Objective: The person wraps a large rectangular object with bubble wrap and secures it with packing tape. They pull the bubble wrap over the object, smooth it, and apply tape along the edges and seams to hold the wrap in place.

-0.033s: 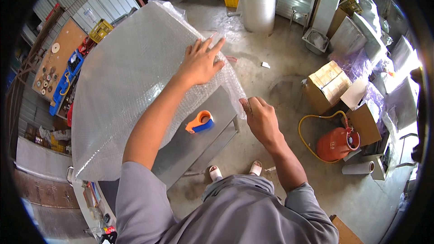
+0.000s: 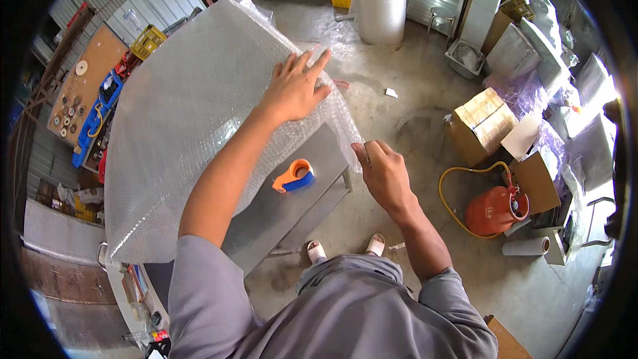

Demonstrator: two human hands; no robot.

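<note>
A large object under clear bubble wrap (image 2: 193,86) covers most of the grey metal table (image 2: 252,242). My left hand (image 2: 296,90) lies open with spread fingers on top of the wrap, near its right edge. Closed in a fist, my right hand (image 2: 383,176) grips a loose corner of the bubble wrap beyond the table's right end and draws it out from the wrapped shape. An orange and blue tape dispenser (image 2: 298,174) rests on the bare metal between my forearms; neither hand touches it. What lies beneath the wrap is blurred by the plastic.
A tall roll of bubble wrap (image 2: 380,3) stands on the floor ahead. To the right are a cardboard box (image 2: 484,123), a red gas cylinder (image 2: 490,211) with a yellow hose, and a small white roll (image 2: 526,246). Blue bins (image 2: 90,126) line the left side.
</note>
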